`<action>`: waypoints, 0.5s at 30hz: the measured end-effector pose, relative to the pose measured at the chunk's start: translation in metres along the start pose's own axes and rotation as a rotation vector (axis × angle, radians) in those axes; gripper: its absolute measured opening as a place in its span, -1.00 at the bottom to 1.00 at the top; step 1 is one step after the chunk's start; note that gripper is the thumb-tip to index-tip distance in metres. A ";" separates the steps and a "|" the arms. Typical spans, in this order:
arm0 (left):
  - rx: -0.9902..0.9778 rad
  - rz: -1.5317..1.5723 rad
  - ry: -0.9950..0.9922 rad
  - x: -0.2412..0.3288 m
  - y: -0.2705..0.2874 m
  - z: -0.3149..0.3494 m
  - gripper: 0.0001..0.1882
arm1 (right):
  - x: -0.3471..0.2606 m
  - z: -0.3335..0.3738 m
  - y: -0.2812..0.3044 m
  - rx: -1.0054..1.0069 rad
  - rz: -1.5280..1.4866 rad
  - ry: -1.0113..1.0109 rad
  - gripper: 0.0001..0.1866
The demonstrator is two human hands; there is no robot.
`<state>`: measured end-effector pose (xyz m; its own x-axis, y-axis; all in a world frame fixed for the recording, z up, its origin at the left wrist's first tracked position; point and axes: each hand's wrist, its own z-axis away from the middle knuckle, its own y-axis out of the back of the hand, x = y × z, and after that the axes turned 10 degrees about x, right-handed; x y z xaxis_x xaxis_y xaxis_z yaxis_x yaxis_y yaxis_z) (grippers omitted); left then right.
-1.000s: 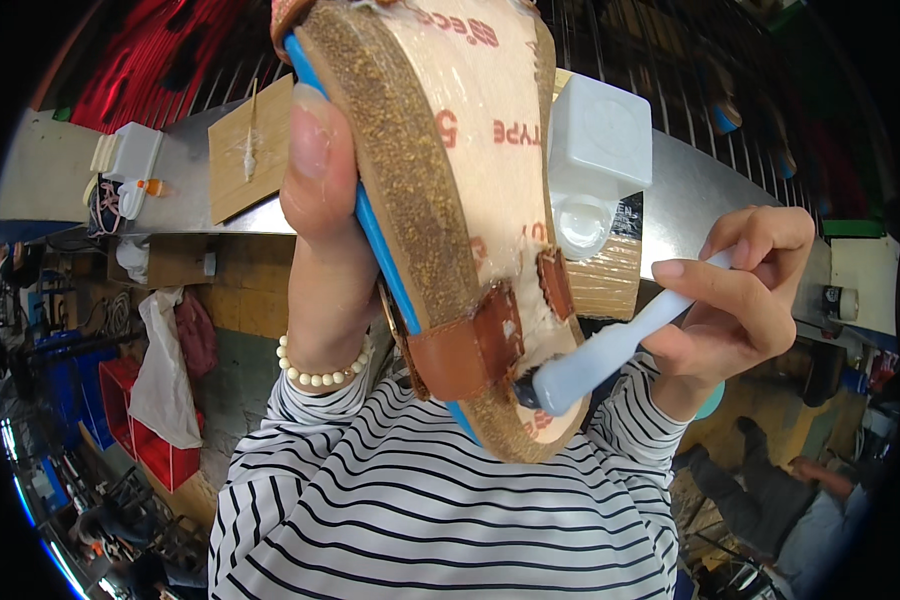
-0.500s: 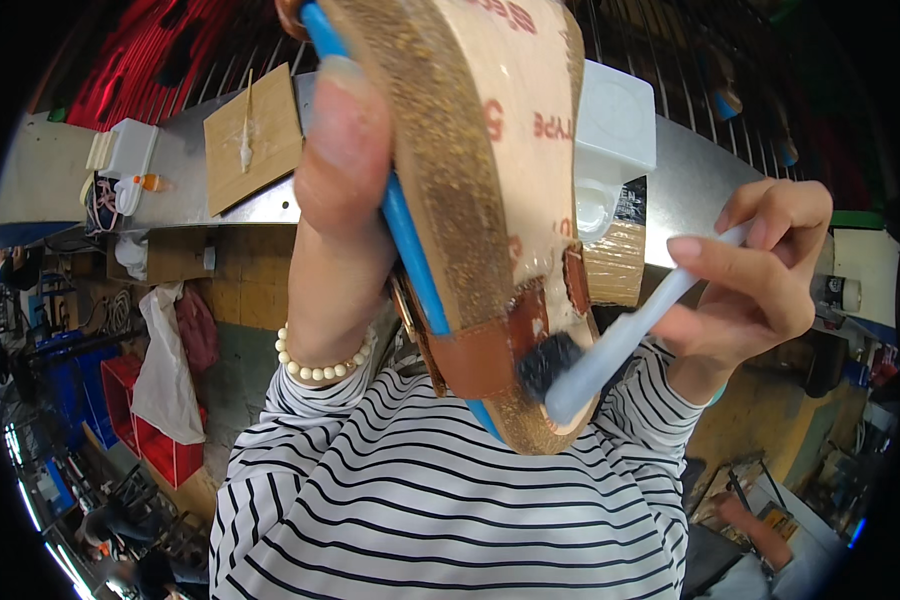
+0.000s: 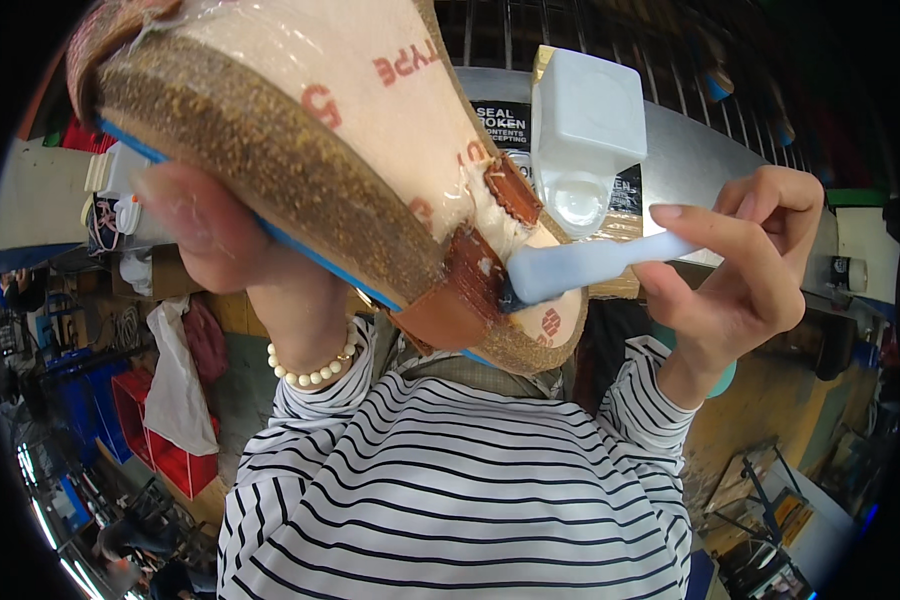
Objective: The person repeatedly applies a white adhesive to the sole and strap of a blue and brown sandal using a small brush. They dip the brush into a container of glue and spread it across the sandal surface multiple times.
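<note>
A sandal with a speckled cork edge [image 3: 270,160] fills the upper middle, its pale printed face toward me and a blue layer along its other side. My left hand [image 3: 215,230] grips it by the cork edge, thumb showing, other fingers hidden behind. Brown leather strap ends [image 3: 475,268] lie folded onto the pale face, which looks wet and glossy around them. My right hand [image 3: 745,265] holds a brush with a whitish handle [image 3: 590,268]. Its dark bristles touch the sandal beside a strap end.
A white plastic container [image 3: 590,110] stands on the metal bench [image 3: 685,125] behind the sandal, beside a taped carton [image 3: 615,285]. A red crate [image 3: 190,470] with a white cloth [image 3: 175,390] is at lower left. Metal bars [image 3: 750,120] run along the back.
The sandal has tilted, its top swinging left and its lower end rising. The brush has turned from slanting to nearly level, its head moving up along the strap ends.
</note>
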<state>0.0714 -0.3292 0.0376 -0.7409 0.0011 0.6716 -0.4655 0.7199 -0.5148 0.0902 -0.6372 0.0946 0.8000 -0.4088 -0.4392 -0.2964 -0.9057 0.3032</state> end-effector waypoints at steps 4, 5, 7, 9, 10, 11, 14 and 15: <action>0.019 -0.011 -0.038 0.000 0.003 0.000 -0.34 | 0.002 0.003 0.000 -0.005 -0.104 0.074 -0.51; 0.020 -0.023 -0.052 -0.003 0.005 -0.003 -0.35 | 0.004 0.005 -0.001 -0.018 -0.175 0.071 -0.52; 0.030 -0.032 -0.061 -0.008 0.009 -0.012 -0.36 | 0.006 0.010 -0.003 0.024 -0.246 0.053 -0.51; 0.045 -0.045 -0.077 -0.013 0.015 -0.019 -0.37 | 0.009 0.016 -0.007 -0.003 -0.176 -0.010 -0.50; 0.049 -0.046 -0.083 -0.016 0.018 -0.021 -0.38 | 0.010 0.020 -0.009 -0.007 -0.153 -0.037 -0.49; 0.053 -0.050 -0.087 -0.018 0.021 -0.022 -0.38 | 0.010 0.021 -0.007 -0.071 -0.218 -0.033 -0.48; 0.053 -0.067 -0.108 -0.022 0.029 -0.022 -0.40 | 0.010 0.026 -0.006 -0.024 -0.243 -0.072 -0.49; 0.054 -0.077 -0.110 -0.023 0.031 -0.022 -0.41 | 0.010 0.027 -0.006 0.016 -0.153 -0.133 -0.51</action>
<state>0.0846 -0.2917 0.0178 -0.7492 -0.1304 0.6494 -0.5459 0.6767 -0.4941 0.0857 -0.6392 0.0659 0.7608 -0.2762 -0.5872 -0.1854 -0.9597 0.2112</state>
